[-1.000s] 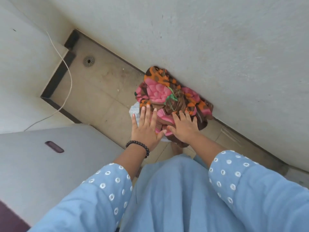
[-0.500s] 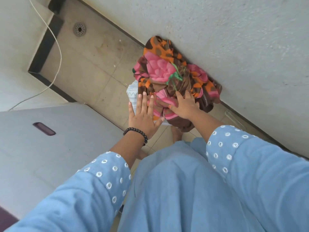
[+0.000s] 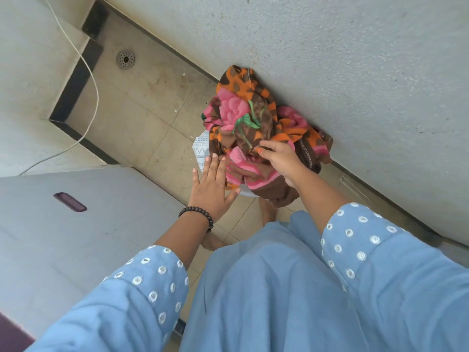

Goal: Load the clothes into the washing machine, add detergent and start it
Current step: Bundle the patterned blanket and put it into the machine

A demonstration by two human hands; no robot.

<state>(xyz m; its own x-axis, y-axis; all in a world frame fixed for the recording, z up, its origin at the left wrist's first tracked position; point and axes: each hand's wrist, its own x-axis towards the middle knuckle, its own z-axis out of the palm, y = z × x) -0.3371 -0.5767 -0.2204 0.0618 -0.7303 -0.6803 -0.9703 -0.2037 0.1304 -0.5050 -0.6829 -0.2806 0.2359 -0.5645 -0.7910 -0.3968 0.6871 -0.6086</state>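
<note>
Floral cloth, brown with pink and orange, made up the clothes bundle (image 3: 256,133), heaped on a white patterned piece (image 3: 201,151) on the tiled floor (image 3: 142,123), pressed against the grey wall (image 3: 330,59). Whether a basket sat beneath the heap could not be told.

Change over the last second: both hands had started flat and spread above the near side of the heap. Right hand (image 3: 280,161) had since gone forward and curled into the folds; thumb and fingers were now bent round a pink-and-brown fold near the top, gripping it. Left hand (image 3: 212,189) remained flat, fingers straight and slightly spread, fingertips at the left edge of the heap by the white piece, holding nothing. A black bead bracelet (image 3: 196,215) sat on that wrist. Heap itself had not shifted against the wall.

Judgement: the pick-up of the load had begun on one side only. The left hand probably needed to close on or slide under the near-left edge before a lift, otherwise loose folds could trail or drop.

Washing machine lid (image 3: 83,224), grey with a dark recessed handle (image 3: 69,201), lay shut just left of the person. A white cable (image 3: 88,72) ran across the floor, and a floor drain (image 3: 125,59) sat in the far corner. Loading not yet done; no detergent in view.
</note>
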